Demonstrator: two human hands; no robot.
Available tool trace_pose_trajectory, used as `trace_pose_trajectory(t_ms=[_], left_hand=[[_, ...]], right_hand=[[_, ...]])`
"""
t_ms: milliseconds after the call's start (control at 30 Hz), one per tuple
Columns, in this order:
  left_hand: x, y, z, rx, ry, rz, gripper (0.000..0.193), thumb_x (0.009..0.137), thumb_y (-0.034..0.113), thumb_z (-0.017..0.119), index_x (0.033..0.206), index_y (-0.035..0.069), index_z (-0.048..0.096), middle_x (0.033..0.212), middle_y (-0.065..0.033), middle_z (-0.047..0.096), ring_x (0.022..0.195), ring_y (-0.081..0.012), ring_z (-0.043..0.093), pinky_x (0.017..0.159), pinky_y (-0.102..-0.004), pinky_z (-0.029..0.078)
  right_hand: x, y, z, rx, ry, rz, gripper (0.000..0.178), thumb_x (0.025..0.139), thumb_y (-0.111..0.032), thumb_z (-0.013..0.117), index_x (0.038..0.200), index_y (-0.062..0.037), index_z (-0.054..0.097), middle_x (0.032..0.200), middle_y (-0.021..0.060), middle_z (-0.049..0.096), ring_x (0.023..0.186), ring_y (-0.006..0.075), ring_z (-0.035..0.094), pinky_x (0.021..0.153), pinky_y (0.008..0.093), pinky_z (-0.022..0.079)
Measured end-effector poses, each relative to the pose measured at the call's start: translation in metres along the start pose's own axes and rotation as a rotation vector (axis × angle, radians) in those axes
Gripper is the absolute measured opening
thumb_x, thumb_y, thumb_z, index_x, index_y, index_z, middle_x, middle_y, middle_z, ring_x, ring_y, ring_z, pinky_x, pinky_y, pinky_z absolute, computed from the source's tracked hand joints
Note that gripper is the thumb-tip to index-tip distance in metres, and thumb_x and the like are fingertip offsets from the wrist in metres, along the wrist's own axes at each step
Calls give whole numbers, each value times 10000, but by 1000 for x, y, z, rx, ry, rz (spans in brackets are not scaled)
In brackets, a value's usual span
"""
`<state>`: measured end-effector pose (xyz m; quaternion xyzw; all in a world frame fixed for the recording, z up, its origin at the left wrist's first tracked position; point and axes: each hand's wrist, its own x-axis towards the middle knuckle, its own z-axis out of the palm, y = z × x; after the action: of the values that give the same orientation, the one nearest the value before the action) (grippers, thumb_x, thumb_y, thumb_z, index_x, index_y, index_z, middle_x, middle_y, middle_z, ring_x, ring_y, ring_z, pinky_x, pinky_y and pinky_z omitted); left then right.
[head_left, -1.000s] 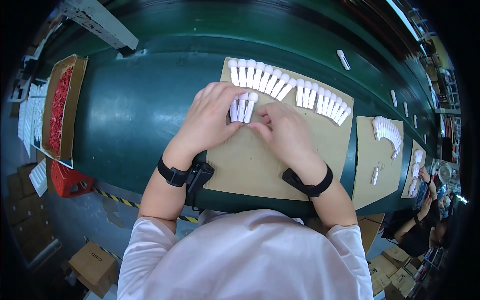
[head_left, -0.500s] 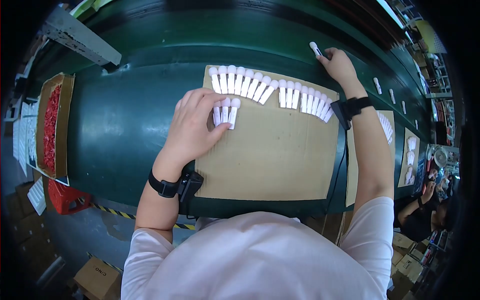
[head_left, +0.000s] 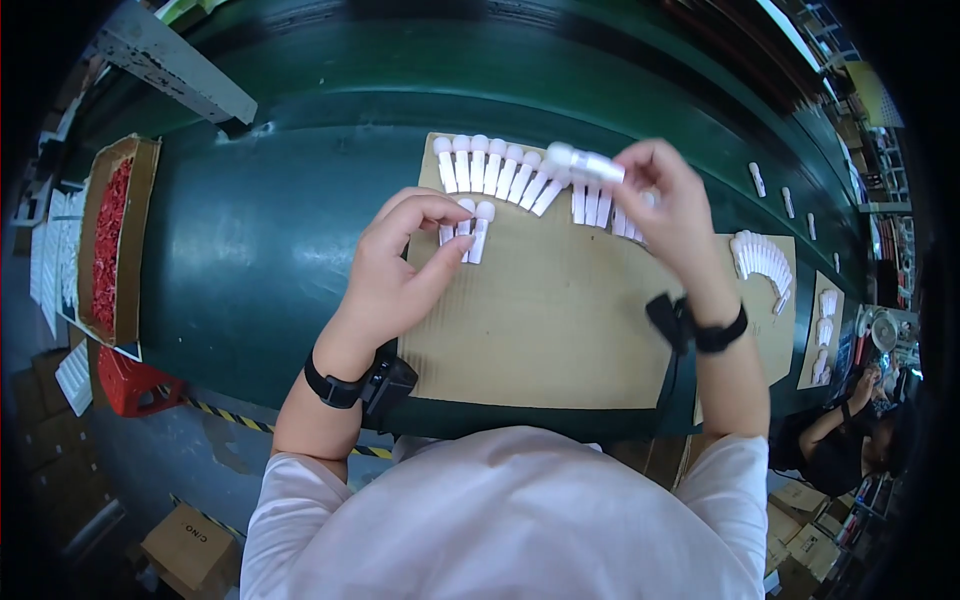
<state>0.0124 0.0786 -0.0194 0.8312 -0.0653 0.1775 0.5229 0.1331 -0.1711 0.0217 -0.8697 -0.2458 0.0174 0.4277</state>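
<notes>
Cardboard [head_left: 540,330] lies flat on the green belt [head_left: 270,230], its near half bare and open, its far edge lined with a row of white tubes [head_left: 500,170] fanned side by side, caps pointing far. Wide bare belt runs to the left as far as a box of red parts [head_left: 105,240] at the left edge; to the right sit more cardboard sheets with another fan of tubes [head_left: 762,258], and loose tubes lie on the far right of the belt.

The tubes are small, white and round-capped. Three [head_left: 468,228] lie together just near the row, under the left hand [head_left: 400,270]. That hand rests palm down on the cardboard, its fingers curled, with thumb and fingertips pinching at the near ends of the three.

The right hand [head_left: 670,215] is raised above the row's right end, fingers pinching one tube [head_left: 585,163] held crosswise, cap to the left. Both wrists wear black bands.
</notes>
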Motion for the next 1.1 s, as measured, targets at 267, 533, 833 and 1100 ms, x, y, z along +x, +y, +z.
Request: trace_pose_trajectory(t_ms=[267, 533, 833, 1100], left_hand=[[-13, 12, 6, -521, -226, -343, 188, 867, 107, 693, 1024, 15, 642, 961, -54, 674, 858, -133, 603, 820, -292, 483], [-11, 11, 7, -356, -150, -15, 152, 818, 30, 706, 958, 19, 647, 953, -77, 667, 878, -172, 623, 829, -292, 484], [-9, 7, 7, -368, -140, 88, 211, 754, -26, 709, 948, 30, 649, 948, -91, 649, 919, -220, 619, 839, -324, 483], [-1, -1, 8, 185, -85, 39, 469, 676, 35, 776, 1109, 63, 597, 1110, -103, 588, 1071, -302, 544, 932, -399, 433]], right_hand=[[-68, -32, 42, 114, -3, -227, 233, 766, 5, 735, 953, -6, 597, 912, 55, 619, 835, 136, 587, 750, 251, 474], [-84, -39, 48, 299, 14, -38, 302, 755, 39, 736, 1027, -6, 613, 950, 60, 617, 871, 137, 580, 785, 259, 472], [-81, -41, 52, 175, 70, -133, 246, 750, 20, 742, 970, -12, 637, 898, 83, 633, 803, 175, 603, 718, 280, 492], [-69, -31, 62, -382, -7, -122, 128, 769, -109, 726, 828, -32, 642, 783, 100, 642, 733, 275, 620, 624, 374, 493]])
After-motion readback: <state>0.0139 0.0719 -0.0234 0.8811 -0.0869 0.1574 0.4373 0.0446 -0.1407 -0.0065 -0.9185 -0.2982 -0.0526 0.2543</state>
